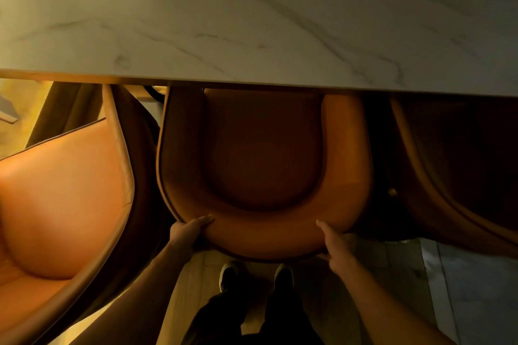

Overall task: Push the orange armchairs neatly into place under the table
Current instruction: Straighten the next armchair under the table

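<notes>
White marble table [252,22] fills the far half, grey veins across it, no writing readable anywhere; middle armchair [263,154] sits front-first under its near edge, curved back toward the person; another armchair [61,199] left, angled out; a third [459,165] right, in shadow; pale plank floor below; left hand [189,231] and right hand [335,244] each grip the middle chair's back rim.

middle armchair [263,154] partly under table [252,22], armchairs left [64,199] and right [462,165]

hands [260,238] gripping orange armchair [266,221], marble table [252,22]
</notes>
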{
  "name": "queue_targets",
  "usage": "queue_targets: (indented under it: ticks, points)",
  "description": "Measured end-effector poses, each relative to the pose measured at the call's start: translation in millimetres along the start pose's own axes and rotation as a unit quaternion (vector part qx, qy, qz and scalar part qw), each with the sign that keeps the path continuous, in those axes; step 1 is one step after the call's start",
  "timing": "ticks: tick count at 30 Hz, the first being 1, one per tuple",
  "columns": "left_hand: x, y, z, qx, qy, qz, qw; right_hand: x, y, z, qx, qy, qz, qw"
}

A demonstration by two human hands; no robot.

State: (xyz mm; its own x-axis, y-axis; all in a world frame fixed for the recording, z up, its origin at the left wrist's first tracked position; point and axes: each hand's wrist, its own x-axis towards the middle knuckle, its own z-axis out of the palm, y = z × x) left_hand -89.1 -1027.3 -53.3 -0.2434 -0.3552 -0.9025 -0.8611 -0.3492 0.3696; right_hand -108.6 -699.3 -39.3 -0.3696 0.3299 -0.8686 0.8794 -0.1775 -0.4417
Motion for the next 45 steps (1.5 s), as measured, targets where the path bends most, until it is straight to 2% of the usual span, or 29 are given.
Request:
queue_targets:
  ticks: [6,11,15,18,21,25,28,30,38,41,45]
  points:
    - [-2.5,-3.0,-0.9,0.011,-0.006,0.013,1.0,-1.5,-0.5,-0.4,0.009,0.018,-0.002,1.0]
    - [-4.3,-9.0,-3.6,-0.015,-0.023,0.028,0.999,-3.2,1.9,1.0,-0.028,0.042,-0.015,0.999]
    - [-10.9,-14.6,-7.1,-0.011,-0.041,0.049,0.998,-11.8,10.5,10.3,-0.06,0.11,-0.064,0.99]
    - [-17.8,-16.6,-15.0,0.038,-0.036,0.085,0.995,-25.0,16.2,18.9,-0.071,0.133,-0.094,0.984]
    - [-22.6,-17.7,-25.9,0.101,-0.012,0.162,0.982,-37.2,19.6,22.5,-0.124,0.133,-0.139,0.973]
    - [-24.2,-22.4,-48.0,0.162,-0.022,0.251,0.954,-51.8,24.6,25.5,-0.292,0.124,-0.188,0.93]
    - [-27.9,-27.0,-67.2,0.223,-0.032,0.323,0.919,-63.1,30.9,31.1,-0.431,0.135,-0.244,0.858]
    - [-33.3,-29.3,-77.4,0.253,-0.017,0.37,0.894,-71.3,33.7,39.1,-0.482,0.128,-0.305,0.812]
    - [-52.8,-46.2,-116.9,0.312,0.047,0.426,0.848,-100.3,41.2,86.9,-0.52,-0.015,-0.427,0.74]
    - [-57.5,-54.2,-137.9,0.327,0.064,0.391,0.858,-105.5,46.9,105.5,-0.553,-0.048,-0.438,0.707]
    - [-67.3,-65.9,-174.0,0.318,0.115,0.395,0.854,-111.9,52.5,127.6,-0.567,-0.091,-0.462,0.676]
